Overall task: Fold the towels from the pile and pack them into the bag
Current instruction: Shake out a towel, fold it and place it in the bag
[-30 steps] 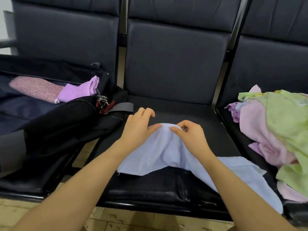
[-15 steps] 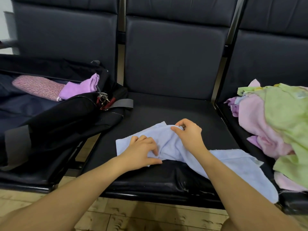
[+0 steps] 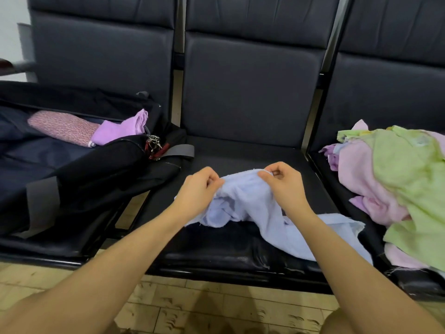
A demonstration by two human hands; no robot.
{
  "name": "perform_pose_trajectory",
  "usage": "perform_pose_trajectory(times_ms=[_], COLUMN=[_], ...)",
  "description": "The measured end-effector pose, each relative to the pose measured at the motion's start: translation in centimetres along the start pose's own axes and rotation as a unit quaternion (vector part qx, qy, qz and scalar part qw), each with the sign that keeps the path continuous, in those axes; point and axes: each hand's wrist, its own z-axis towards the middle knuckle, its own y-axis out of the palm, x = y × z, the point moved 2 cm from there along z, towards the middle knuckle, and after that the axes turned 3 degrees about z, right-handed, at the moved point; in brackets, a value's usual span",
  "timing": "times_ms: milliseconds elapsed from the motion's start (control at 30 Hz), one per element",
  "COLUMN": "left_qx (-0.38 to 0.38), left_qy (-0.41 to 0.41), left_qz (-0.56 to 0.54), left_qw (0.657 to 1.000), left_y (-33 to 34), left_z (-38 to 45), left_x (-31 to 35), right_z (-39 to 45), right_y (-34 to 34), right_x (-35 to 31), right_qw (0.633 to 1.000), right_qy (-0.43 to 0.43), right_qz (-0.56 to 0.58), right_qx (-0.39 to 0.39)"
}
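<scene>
A light blue towel (image 3: 250,201) lies rumpled on the middle black seat (image 3: 240,155), its far edge lifted. My left hand (image 3: 199,189) pinches that raised edge on the left. My right hand (image 3: 283,182) pinches the same edge a little to the right. The towel's other end trails toward the seat's front right. A pile of green, pink and purple towels (image 3: 397,189) sits on the right seat. An open black bag (image 3: 72,169) rests on the left seat, with a folded purple towel (image 3: 120,128) and a pink patterned roll (image 3: 62,126) inside.
Dark seat backs (image 3: 250,88) rise behind all three seats. Keys and a red tag (image 3: 154,143) hang at the bag's right end beside a grey strap (image 3: 180,149). A pale wooden floor (image 3: 192,307) runs below the seat fronts.
My left hand left the towel's near-left corner and rose to pinch the far edge beside my right hand. The edge is now lifted and the towel bunched up.
</scene>
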Motion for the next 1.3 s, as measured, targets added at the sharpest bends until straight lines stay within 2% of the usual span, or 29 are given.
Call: perform_pose_trajectory(times_ms=[100,200,300,400,467,600,733,833,933,1100,1200,1300], left_qx=[0.034,0.061,0.047,0.025,0.031,0.071,0.082,0.076,0.059,0.055,0.009,-0.035], left_qy=[0.028,0.06,0.082,0.127,0.116,0.138,0.174,0.2,0.224,0.207,0.199,0.188], left_qz=[-0.069,-0.091,-0.047,0.059,0.112,0.093,-0.014,-0.07,-0.074,-0.041,0.042,0.074], left_qw=[0.997,0.992,0.994,0.99,0.986,0.983,0.981,0.974,0.97,0.976,0.979,0.979], left_y=[-1.8,-3.5,-5.1,-6.8,-8.1,-10.1,-11.2,-11.7,-12.0,-12.5,-12.1,-11.7], left_z=[0.7,1.6,3.0,4.8,5.8,7.1,8.1,8.7,9.4,10.3,10.7,10.9], left_x=[2.2,4.6,7.0,9.1,10.3,12.1,14.5,16.9,18.5,19.0,18.2,17.4], right_z=[0.0,0.4,0.9,1.3,1.7,2.8,4.0,5.0,5.6,5.9,6.2,6.3], right_y=[-1.1,-1.8,-2.3,-3.1,-3.8,-5.2,-5.0,-3.6,-1.9,-2.1,-2.9,-3.4], right_x=[-1.7,-3.8,-5.8,-8.0,-9.4,-11.7,-13.4,-14.6,-15.8,-16.3,-15.9,-15.1], right_qw=[0.999,0.994,0.99,0.983,0.979,0.973,0.98,0.99,0.99,0.983,0.984,0.984], right_qy=[-0.013,-0.037,-0.059,-0.081,-0.091,-0.116,-0.12,-0.119,-0.125,-0.147,-0.143,-0.139], right_qz=[0.047,0.094,0.113,0.143,0.159,0.162,0.135,0.079,0.042,0.106,0.105,0.107], right_qx=[0.021,0.037,0.054,0.078,0.092,0.115,0.083,0.017,-0.055,-0.015,-0.007,0.009])
